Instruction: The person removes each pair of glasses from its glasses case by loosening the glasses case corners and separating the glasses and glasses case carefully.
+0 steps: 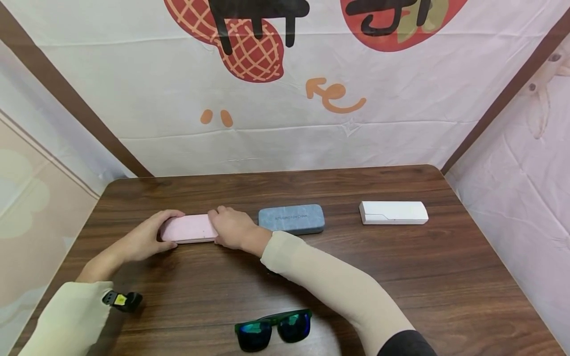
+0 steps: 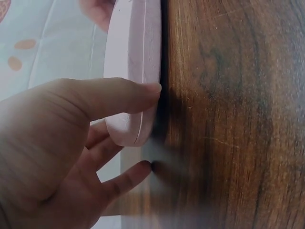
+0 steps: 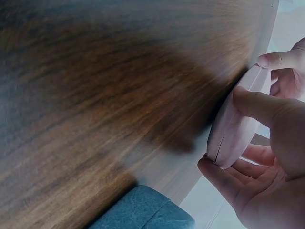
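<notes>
Gripping a closed pink case (image 1: 190,228), inside hidden.

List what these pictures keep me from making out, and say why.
Inside of the pale pink oblong case: all views, hidden because it is closed.
The case's right end: head view, covered by the right hand.
Lettering on the blue-grey oblong case: head view, too small to read surely.
Rest of the blue-grey oblong case: right wrist view, cut off by the bottom edge.

Looks like a cloth-walled booth; room beyond can't be told. Creased white fabric sheet (image 1: 276,111) with red cartoon prints (image 1: 254,57) behind, pale pink creased fabric sheet (image 1: 516,163) right, beige patterned fabric sheet (image 1: 40,212) left, dark-brown wood-grain tabletop (image 1: 445,277) between.
</notes>
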